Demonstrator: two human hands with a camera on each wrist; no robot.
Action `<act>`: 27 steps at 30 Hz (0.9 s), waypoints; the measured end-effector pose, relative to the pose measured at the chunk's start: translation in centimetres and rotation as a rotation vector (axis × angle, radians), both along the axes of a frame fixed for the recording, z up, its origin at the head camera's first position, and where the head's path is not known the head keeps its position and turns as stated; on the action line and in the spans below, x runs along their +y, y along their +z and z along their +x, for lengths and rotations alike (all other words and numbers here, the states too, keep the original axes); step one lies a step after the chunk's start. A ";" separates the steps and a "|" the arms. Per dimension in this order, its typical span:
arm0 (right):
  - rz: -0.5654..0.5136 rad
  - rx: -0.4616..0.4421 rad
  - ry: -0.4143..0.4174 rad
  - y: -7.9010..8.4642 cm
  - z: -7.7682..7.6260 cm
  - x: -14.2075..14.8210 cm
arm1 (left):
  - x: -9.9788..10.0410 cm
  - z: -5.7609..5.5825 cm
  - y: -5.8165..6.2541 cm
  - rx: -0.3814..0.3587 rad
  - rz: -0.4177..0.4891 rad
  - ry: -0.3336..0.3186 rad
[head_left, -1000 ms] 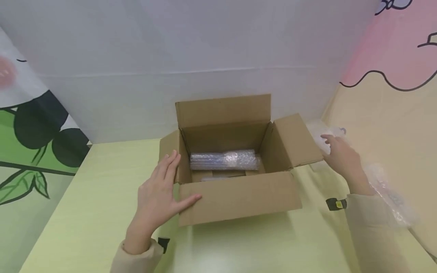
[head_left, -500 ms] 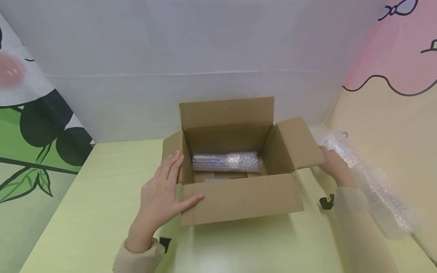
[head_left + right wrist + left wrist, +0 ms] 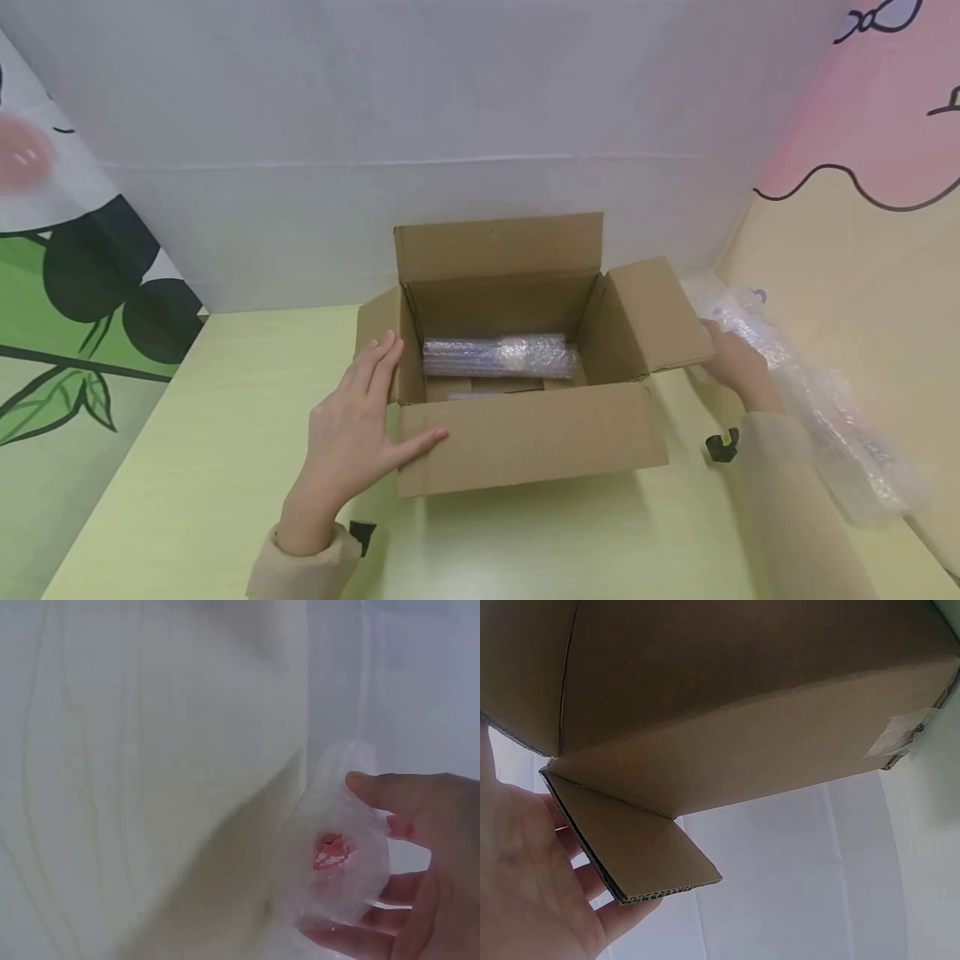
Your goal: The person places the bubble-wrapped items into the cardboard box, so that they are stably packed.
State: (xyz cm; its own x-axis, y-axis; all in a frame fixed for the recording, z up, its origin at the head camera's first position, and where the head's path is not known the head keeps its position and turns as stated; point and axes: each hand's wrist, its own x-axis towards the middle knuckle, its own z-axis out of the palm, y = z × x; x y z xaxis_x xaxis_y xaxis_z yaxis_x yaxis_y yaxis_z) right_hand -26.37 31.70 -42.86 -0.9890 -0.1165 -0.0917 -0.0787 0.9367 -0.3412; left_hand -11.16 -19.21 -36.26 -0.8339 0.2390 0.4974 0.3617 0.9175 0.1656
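An open cardboard box (image 3: 525,446) stands on the table with its flaps folded outward. My left hand (image 3: 348,433) touches it at the near left corner, fingers spread along the left flap (image 3: 630,840) and thumb over the front flap. To the right of the box, my right hand (image 3: 738,367) reaches down, its fingertips hidden behind the right flap (image 3: 660,317). In the right wrist view, that hand's thumb and fingers curl round a bubble-wrapped package (image 3: 300,855) with something red showing inside. A bubble-wrapped bundle (image 3: 495,357) lies inside the box.
More clear bubble wrap (image 3: 840,425) stretches along the right side beside the right forearm. A white sheet (image 3: 450,100) hangs behind the box. Pale yellow-green table surface (image 3: 240,433) extends to the left and in front.
My right hand has come down and slightly left, behind the right flap, onto the wrapped package. My left hand has stayed on the box corner.
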 end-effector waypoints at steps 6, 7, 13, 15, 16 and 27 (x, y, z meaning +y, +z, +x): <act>0.058 0.069 -0.023 2.8 1.2 0.6 | 0.0 0.0 0.0 0.010 0.001 0.000; 0.070 0.082 -0.025 3.4 1.4 0.7 | 0.0 0.0 0.0 0.011 0.003 -0.001; 0.097 0.175 -0.044 7.8 2.7 0.8 | 0.0 0.0 0.0 0.012 0.006 0.001; 0.106 0.209 -0.055 9.4 3.2 0.7 | 0.0 0.0 -0.1 0.008 0.005 0.004; 0.112 0.230 -0.060 10.1 3.4 0.6 | 0.0 0.0 -0.1 0.006 0.005 0.006; 0.165 0.413 -0.003 16.5 6.2 -2.6 | 0.1 0.0 -0.2 0.005 0.013 0.007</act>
